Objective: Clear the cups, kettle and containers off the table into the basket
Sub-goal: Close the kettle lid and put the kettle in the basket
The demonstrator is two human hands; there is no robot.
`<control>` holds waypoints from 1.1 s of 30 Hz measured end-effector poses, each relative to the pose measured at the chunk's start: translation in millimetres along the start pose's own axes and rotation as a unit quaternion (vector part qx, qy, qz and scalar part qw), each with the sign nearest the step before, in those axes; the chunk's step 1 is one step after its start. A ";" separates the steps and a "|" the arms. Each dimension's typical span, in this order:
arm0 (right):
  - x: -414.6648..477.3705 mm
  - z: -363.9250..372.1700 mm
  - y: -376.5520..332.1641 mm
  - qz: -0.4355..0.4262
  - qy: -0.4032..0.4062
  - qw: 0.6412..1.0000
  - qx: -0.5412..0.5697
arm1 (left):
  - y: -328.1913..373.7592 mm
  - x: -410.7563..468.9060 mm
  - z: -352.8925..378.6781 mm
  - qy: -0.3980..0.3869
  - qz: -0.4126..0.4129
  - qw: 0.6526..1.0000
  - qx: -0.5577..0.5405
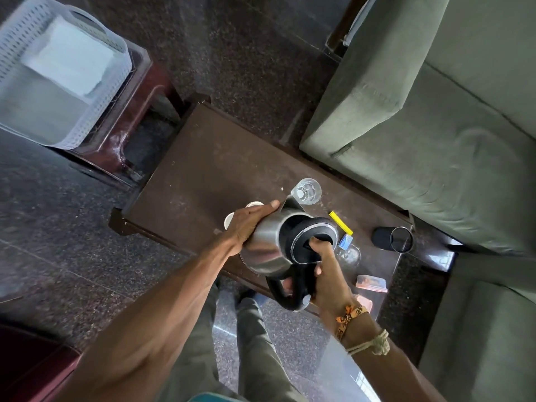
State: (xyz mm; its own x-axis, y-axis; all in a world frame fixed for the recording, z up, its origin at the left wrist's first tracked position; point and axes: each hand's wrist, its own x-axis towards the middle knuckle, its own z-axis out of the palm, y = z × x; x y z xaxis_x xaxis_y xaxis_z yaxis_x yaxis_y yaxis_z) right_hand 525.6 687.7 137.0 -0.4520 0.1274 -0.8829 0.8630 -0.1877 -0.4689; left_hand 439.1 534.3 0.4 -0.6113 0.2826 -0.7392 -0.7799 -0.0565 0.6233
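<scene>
1. You held the steel electric kettle (pixel 265 246) in both hands, tilted, with its spout pointing away from you, above the near part of the dark table (pixel 208 169).
2. Your right hand (pixel 326 274) gripped the kettle's black handle: fingers curled round it, thumb on the lid.
3. Your left hand (pixel 249 224) lay against the kettle's left flank, fingers fairly straight along the steel body.
4. A clear glass (pixel 306 191) stood upright just beyond the kettle's spout.
5. Two white cups (pixel 255 204) stood left of the kettle, partly hidden by your left hand.
6. Right of the kettle lay a yellow sachet (pixel 341 223). Further right, a black tumbler (pixel 392 239) lay on its side.
7. A pink-lidded container (pixel 371 283) sat right of the kettle's handle.
8. The white perforated basket (pixel 17 53) rested on a maroon stool (pixel 139 117), well apart from the kettle, beyond it to the left.
</scene>
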 end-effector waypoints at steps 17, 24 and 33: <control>16.9 -42.9 12.7 -0.239 0.066 0.966 0.075 | -5.3 30.0 54.3 -0.094 -0.109 0.989 -0.017; 41.3 -82.3 12.3 -0.239 0.140 0.959 0.064 | -18.8 41.0 96.6 -0.090 -0.114 0.989 -0.035; 62.9 -104.9 -12.8 -0.240 0.128 0.962 0.035 | -30.2 57.9 125.0 -0.074 -0.128 0.986 -0.083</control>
State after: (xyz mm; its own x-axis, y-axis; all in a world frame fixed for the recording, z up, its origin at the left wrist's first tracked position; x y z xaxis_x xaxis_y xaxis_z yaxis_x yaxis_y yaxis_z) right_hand 509.8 800.3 90.1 -0.7169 0.4500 -0.5325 0.5470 -0.1105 -0.8298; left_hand 444.1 672.0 -29.3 -0.3753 0.4435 -0.8139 -0.9246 -0.1172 0.3625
